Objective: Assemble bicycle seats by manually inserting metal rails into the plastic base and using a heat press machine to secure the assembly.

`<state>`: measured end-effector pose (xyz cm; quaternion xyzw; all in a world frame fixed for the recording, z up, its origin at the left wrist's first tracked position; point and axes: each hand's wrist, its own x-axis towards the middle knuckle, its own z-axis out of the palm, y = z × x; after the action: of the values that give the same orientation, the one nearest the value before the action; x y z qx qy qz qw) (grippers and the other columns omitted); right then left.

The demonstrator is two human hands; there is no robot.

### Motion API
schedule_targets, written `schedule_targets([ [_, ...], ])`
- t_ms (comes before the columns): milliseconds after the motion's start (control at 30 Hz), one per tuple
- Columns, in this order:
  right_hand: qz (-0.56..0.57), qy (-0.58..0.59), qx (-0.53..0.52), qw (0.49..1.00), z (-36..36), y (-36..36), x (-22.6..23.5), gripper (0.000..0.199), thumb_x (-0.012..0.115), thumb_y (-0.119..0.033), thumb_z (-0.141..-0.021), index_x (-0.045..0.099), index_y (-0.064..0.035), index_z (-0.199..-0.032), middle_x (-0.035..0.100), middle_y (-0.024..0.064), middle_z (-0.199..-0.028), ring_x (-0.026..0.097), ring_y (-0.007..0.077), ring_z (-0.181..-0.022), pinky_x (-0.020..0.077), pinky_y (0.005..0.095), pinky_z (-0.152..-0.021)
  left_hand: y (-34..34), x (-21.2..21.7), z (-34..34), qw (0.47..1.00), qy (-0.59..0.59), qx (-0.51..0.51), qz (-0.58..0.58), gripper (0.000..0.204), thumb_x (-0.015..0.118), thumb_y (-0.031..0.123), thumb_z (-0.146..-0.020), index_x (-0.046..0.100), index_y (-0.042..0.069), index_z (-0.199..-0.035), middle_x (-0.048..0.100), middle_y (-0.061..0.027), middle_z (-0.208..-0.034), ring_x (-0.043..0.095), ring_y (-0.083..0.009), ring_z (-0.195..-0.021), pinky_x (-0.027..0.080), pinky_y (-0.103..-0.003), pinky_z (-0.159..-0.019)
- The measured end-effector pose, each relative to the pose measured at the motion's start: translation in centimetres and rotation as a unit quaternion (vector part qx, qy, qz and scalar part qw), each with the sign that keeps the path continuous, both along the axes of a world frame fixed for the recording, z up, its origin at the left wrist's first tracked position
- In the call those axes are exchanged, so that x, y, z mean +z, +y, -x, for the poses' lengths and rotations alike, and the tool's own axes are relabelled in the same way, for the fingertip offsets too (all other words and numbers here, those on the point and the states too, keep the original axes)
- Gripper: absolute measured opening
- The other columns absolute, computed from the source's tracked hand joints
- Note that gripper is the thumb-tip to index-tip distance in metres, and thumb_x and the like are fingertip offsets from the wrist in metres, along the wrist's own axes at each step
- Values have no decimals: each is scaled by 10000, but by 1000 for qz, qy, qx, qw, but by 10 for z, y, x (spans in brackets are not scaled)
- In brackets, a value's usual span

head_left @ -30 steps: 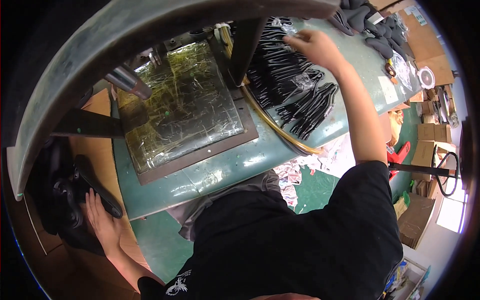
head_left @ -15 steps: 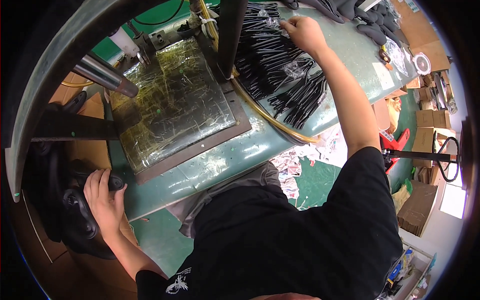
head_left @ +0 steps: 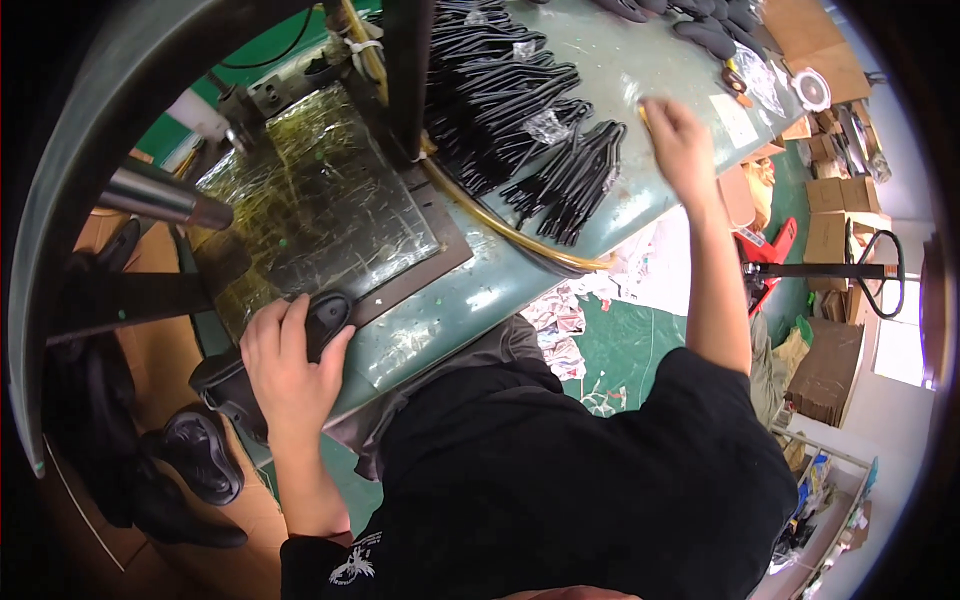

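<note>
My left hand is closed over a black, elongated piece that looks like a bicycle saddle, at the front left edge of the workbench. The saddle's rounded end, with a small hole in it, sticks out past my thumb; part of its body is under my palm. On the right, my right hand is raised over the bench with its fingers curled and slightly blurred. A small yellowish spot shows at its fingertips, but I cannot make out what it is. Nearest to this hand lie rows of bent black metal rods, resembling saddle rails.
A press frame with a metal cylinder stands over a tape-covered plate. A yellow hose runs along the bench. More black saddles lie in a cardboard box at left. Dark padded pieces lie far right.
My left hand has brought the saddle up and right from the box to the bench edge. My right hand has moved away from the rods, rightward and nearer. The head view has shifted slightly.
</note>
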<state>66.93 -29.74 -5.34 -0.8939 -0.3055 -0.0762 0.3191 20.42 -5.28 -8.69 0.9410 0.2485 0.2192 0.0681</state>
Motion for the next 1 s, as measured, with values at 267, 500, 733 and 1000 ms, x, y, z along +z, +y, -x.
schedule_targets([
  [267, 45, -101, 94, 989, 75, 29, -15, 594, 887, -442, -839, 745, -42, -1255, 679, 166, -1031, 702, 378, -980, 575, 470, -858, 25, 21, 19, 998, 48, -39, -1, 535, 885, 285, -830, 703, 1, -1246, 693, -166, -1294, 587, -416, -1337, 452, -527, -1122],
  [500, 30, 3, 157, 987, 36, 63, -34, 303, 831, -314, -931, 816, -39, -1058, 692, 113, -948, 716, 276, -869, 563, 391, -799, 45, 29, 60, 995, 55, 47, -66, 457, 850, 233, -892, 701, 3, -1258, 677, -147, -1363, 554, -399, -1393, 420, -521, -1158],
  [733, -1, -6, 109, 994, 16, 63, -35, 218, 780, -244, -945, 824, -41, -1011, 725, 119, -973, 724, 292, -868, 565, 389, -810, 1, 73, -53, 977, -79, -200, -2, 334, 862, 107, -832, 744, 10, -1129, 749, -170, -1176, 735, -361, -1054, 596, -452, -933],
  [1000, -17, -49, 98, 994, 16, 66, -22, 192, 762, -231, -899, 826, -57, -950, 734, 144, -979, 719, 370, -923, 580, 453, -862, -25, 58, -285, 947, -78, -304, -73, 563, 804, 300, -921, 620, -16, -1348, 642, -198, -1373, 585, -413, -1309, 496, -473, -1115],
])
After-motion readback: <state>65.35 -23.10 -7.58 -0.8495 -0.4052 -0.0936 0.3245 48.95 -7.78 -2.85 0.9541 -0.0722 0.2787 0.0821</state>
